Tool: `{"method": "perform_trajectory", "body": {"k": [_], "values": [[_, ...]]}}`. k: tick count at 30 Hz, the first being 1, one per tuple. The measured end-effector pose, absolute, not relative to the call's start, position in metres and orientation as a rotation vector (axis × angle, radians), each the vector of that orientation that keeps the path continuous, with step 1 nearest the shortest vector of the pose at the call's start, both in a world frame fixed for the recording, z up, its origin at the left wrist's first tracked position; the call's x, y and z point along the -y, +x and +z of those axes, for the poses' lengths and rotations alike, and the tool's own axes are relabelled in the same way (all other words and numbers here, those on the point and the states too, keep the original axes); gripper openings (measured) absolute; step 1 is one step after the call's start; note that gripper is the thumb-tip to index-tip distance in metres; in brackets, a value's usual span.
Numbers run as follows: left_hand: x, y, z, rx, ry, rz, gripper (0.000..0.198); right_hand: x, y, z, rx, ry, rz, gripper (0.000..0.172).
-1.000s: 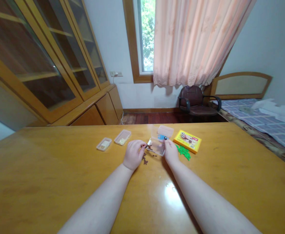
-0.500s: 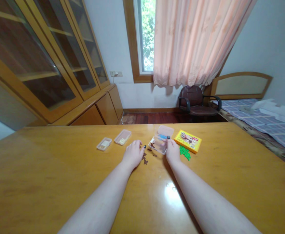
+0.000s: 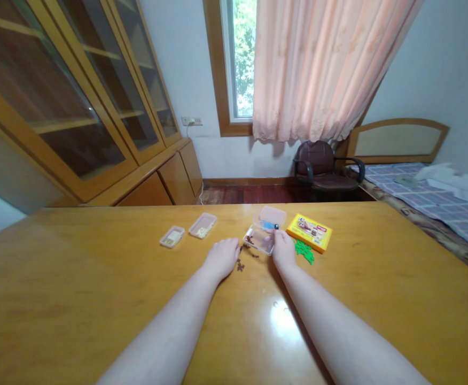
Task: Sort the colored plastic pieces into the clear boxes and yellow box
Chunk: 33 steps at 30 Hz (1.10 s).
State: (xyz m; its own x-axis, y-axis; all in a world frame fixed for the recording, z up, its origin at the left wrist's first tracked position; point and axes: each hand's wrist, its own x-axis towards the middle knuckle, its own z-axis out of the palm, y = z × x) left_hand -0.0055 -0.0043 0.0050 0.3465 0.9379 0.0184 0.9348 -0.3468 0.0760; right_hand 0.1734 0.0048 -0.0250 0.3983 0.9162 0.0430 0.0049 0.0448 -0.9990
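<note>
While the right hand point(image 3: 284, 250) grips the case point(image 3: 263, 241), brown pieces point(image 3: 241, 266) lie inside and out; grip of left hand point(image 3: 223, 258) unclear

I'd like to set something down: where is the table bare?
The table is bare left of the left arm, nearer than the two small boxes, and right of the right arm and yellow box. Crowded: brown pieces by the left hand, the clear box at the right hand, green pieces beside that hand.
</note>
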Motion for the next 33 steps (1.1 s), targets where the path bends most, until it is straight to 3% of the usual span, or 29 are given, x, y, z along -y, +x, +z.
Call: {"method": "perform_trajectory", "body": {"k": [11,25,33], "values": [[0.003,-0.006,0.005,-1.723,2.522,0.072,0.027,-0.005,0.171,-0.025,0.877,-1.301,0.929,0.035],[0.007,-0.004,0.011,-1.666,2.480,0.175,0.015,-0.002,0.172,-0.021,0.917,-1.336,0.898,0.040],[0.000,-0.010,0.006,-1.799,2.256,0.553,0.015,-0.003,0.172,-0.021,0.932,-1.325,0.910,0.037]]}}
